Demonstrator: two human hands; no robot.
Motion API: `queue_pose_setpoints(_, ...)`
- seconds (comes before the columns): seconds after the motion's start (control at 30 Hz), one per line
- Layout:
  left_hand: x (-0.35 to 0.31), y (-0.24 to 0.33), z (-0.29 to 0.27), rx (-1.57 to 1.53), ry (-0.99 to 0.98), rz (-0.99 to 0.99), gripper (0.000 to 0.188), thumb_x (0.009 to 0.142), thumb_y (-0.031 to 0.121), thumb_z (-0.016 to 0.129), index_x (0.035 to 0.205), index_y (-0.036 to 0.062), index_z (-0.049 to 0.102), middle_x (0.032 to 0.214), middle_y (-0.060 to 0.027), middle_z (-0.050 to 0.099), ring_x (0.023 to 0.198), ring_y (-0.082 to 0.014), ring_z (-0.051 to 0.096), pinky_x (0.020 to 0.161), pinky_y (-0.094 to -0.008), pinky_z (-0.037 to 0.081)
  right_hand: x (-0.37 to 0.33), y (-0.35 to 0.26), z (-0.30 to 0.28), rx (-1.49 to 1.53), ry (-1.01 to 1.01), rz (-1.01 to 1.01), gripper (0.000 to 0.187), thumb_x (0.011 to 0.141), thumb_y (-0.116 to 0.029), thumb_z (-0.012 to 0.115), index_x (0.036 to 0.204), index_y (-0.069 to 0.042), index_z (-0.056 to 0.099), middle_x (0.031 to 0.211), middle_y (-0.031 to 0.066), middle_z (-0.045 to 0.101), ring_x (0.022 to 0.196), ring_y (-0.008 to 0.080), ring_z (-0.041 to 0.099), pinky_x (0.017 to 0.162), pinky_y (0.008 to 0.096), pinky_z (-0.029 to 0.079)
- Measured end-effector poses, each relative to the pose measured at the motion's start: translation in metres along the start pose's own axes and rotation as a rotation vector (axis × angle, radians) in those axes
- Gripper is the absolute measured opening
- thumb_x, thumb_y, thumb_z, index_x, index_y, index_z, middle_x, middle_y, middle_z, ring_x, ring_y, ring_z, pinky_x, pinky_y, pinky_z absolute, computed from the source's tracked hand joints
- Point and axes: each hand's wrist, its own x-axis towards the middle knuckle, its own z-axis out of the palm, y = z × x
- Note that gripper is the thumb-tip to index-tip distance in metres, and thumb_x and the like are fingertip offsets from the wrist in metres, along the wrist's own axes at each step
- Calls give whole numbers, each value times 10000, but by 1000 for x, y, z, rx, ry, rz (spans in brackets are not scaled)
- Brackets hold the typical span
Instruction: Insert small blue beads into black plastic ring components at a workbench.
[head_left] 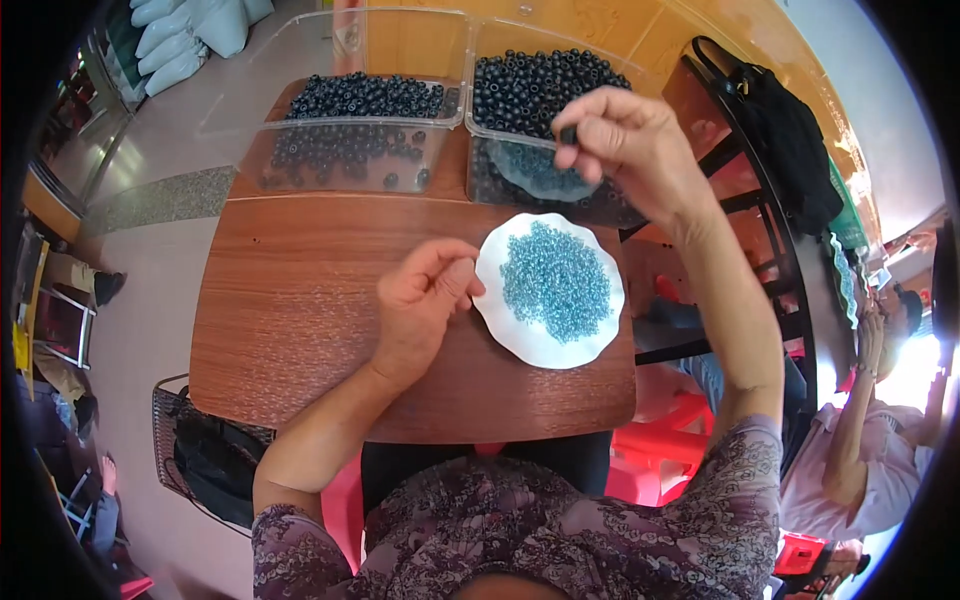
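Observation:
My right hand (640,150) is raised over the front wall of the right clear plastic box (545,142), thumb and fingers pinching a dark round bead (569,136). Many black beads (540,85) with holes fill that box. Beside the left rim of a white scalloped plate (510,340), my left hand (425,300) is closed in a pinch; whatever its fingertips hold is too small to make out. A heap of tiny blue-green glass beads (560,280) covers the middle of the plate.
Another clear box (350,150) of black beads stands at the table's far left. The brown wooden table (290,320) has rounded corners. A black bag (790,140) lies on a dark rack at right. A wire basket (175,450) sits at lower left; another person (850,470) is at right.

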Motion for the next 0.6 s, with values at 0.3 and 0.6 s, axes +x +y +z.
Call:
queue_pose_setpoints(0.3, -1, 0, 3, 103, 65, 397, 226, 845, 72, 625, 1058, 8, 586, 863, -24, 569, 740, -87, 530, 686, -201, 441, -39, 47, 69, 477, -83, 256, 264, 857, -210, 613, 933, 43, 606, 680, 89, 594, 531, 94, 526, 501, 197, 431)
queue_pose_setpoints(0.6, 0, 7, -1, -36, 55, 289, 254, 840, 65, 625, 1087, 11, 602, 946, -35, 555, 821, -92, 535, 740, -214, 441, -40, 63, 94, 551, 20, 283, 224, 872, -180, 595, 951, 29, 593, 693, 76, 592, 537, 97, 508, 508, 197, 405)
